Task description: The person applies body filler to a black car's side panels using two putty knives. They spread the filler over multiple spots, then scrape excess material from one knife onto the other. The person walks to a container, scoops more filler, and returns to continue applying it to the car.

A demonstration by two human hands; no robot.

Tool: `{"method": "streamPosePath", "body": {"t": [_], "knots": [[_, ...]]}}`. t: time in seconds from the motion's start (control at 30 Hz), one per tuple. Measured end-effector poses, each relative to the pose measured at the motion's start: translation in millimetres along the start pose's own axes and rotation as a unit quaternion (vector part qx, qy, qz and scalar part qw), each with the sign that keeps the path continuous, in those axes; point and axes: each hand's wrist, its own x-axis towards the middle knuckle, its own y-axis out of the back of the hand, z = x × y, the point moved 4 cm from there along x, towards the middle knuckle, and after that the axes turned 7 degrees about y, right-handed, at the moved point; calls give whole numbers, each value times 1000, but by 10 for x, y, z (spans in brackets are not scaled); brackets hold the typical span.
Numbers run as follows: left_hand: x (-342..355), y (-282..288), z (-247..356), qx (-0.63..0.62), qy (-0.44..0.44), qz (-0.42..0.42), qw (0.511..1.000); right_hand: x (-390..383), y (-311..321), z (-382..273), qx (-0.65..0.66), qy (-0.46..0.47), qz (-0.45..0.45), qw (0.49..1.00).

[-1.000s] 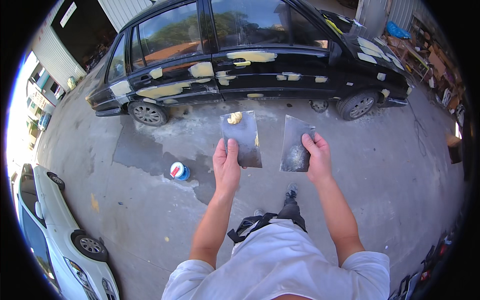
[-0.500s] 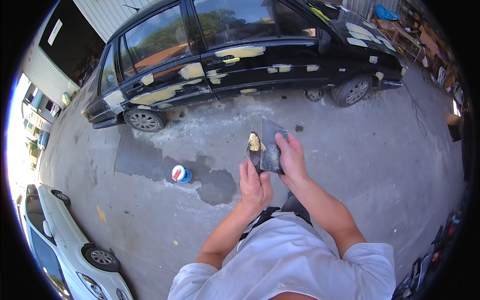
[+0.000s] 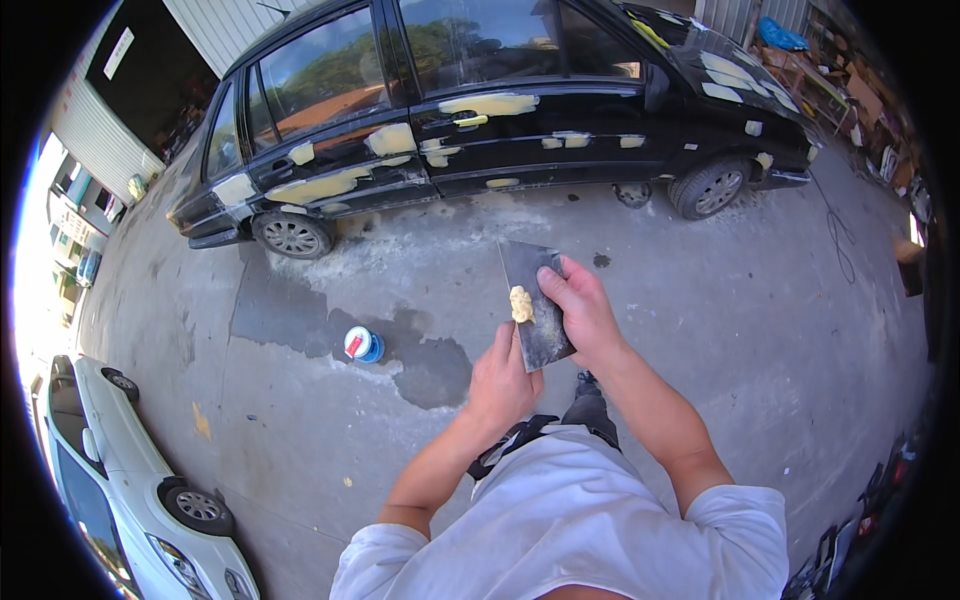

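A flat, dark-grey rectangular plate [image 3: 544, 335] is clasped between thumb and fingers of the right hand [image 3: 582, 312]; at its left edge, a pale-yellow lump of paste [image 3: 520, 303] is left unspread. Below, the left hand [image 3: 503, 386] is curled close, its hold hidden. Beyond the grip, pale-yellow patches [image 3: 318, 186] have apparently already been spread across the glossy black car [image 3: 600, 108].

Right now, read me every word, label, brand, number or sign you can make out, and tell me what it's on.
No text can be read clearly enough to quote.
White sign, upper left: too small and blurred.
Blue can with a white lid: any marking is too small.
Pale board, far left: too blurred.
Dark plate in the right hand: no lettering shows.
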Motion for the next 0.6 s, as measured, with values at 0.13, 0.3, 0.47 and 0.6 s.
{"method": "streamPosePath", "body": {"t": [0.13, 0.3, 0.47, 0.6], "knots": [[77, 19, -153, -123, 90, 37, 988, 25, 52, -23, 119, 17, 19, 993], [20, 9, -118, -159, 25, 169, 972, 47, 189, 158, 97, -62, 191, 975], [-80, -90, -70, -88, -24, 163, 982, 34, 128, 155, 72, -2, 109, 991], [-116, -75, -109, -89, -28, 119, 988, 50, 112, 79, 34, -13, 49, 998]]}}
